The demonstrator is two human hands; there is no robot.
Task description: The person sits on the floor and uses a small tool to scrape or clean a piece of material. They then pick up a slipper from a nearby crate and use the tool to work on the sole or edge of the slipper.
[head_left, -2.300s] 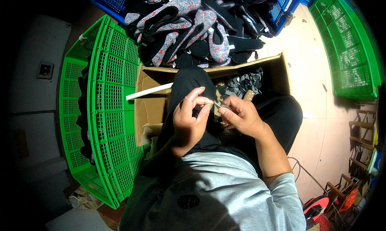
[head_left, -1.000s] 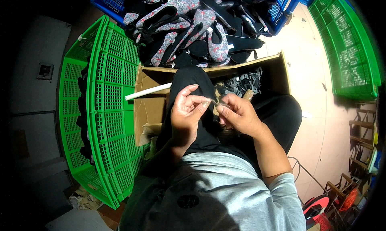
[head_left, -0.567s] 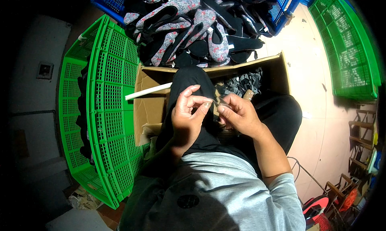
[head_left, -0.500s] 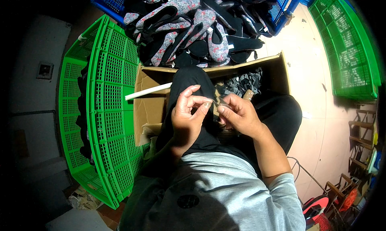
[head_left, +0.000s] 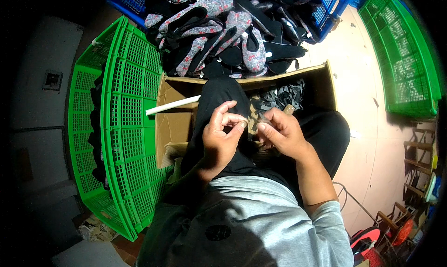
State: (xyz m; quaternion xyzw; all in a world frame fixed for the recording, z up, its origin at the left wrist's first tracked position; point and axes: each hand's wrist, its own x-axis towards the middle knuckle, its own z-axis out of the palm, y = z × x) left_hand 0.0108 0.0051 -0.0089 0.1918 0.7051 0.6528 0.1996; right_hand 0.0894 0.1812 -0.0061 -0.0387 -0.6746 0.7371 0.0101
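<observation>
Over my lap, my left hand (head_left: pixel 221 136) is closed in a pinch, thumb tip against fingertip. Whatever it holds is too small to make out. A short gap to the right, my right hand (head_left: pixel 285 134) also pinches thumb to forefinger; something small and dark may sit at its fingertips, but I cannot tell what. Below and beyond both hands lies an open cardboard box (head_left: pixel 331 88) between my legs. Inside it show dark grey scraps (head_left: pixel 281 96) and some tan pieces (head_left: pixel 253 118) partly hidden by my fingers.
Ahead, a heap of floral and black slip-on shoes (head_left: pixel 253 50) spills from a blue crate (head_left: pixel 125 4). Green crates stand at my left (head_left: pixel 128 127) and far right (head_left: pixel 396 53). A white tube (head_left: pixel 172 105) leans across the box's left side. Wooden frames (head_left: pixel 396 216) stand lower right.
My hands have drawn slightly apart, the fingertips no longer meeting. The left hand has shifted a little; the right has moved slightly to the right. The crates and shoes stay put.
</observation>
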